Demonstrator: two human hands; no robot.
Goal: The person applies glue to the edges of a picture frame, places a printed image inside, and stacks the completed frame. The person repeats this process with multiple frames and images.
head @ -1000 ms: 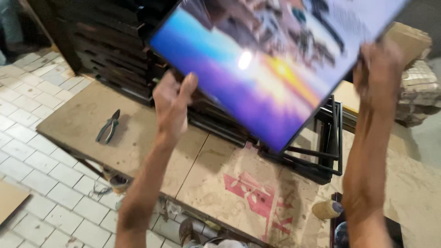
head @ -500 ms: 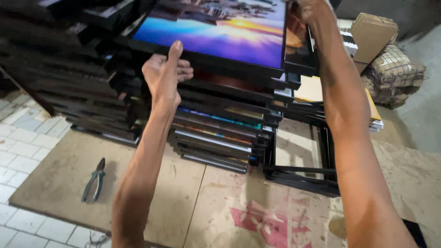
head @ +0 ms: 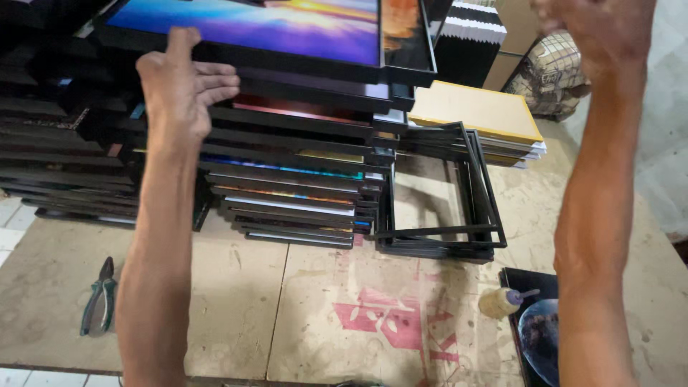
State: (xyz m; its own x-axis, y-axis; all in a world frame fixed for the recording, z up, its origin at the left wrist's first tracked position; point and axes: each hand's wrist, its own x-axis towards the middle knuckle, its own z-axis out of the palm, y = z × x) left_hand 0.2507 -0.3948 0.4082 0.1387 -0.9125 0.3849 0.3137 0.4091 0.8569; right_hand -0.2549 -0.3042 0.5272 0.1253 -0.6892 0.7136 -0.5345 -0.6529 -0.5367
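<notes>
Worn brown board covers the table (head: 236, 308), which carries tall stacks of black-framed pictures, and I am looking down on it over both raised arms. My left hand (head: 183, 89) is up against the near edge of the top framed picture (head: 251, 25), a sunset print in purple, blue and orange; the thumb stands upright by the frame's front edge and the fingers are half curled just under it, so the grip is loose and partly open, touching more than clasping. My right hand (head: 595, 32) is high at the upper right, well apart from the frame, and I cannot tell how far it is open since it is blurred and cut by the edge of the view. That picture lies on top of the main stack of frames (head: 287, 186), its right end overhanging slightly. To seat it well, I would judge that the left palm should press flat on the frame's edge and nudge it square with those beneath, gently, since a tall pile could slide. Beside the pile sits a small heap of empty black frames (head: 444, 215), with yellow-edged boards (head: 476, 111) behind. Pliers (head: 100, 297) lie at the left, a glue bottle (head: 502, 301) and a dark print (head: 537, 330) at the right
</notes>
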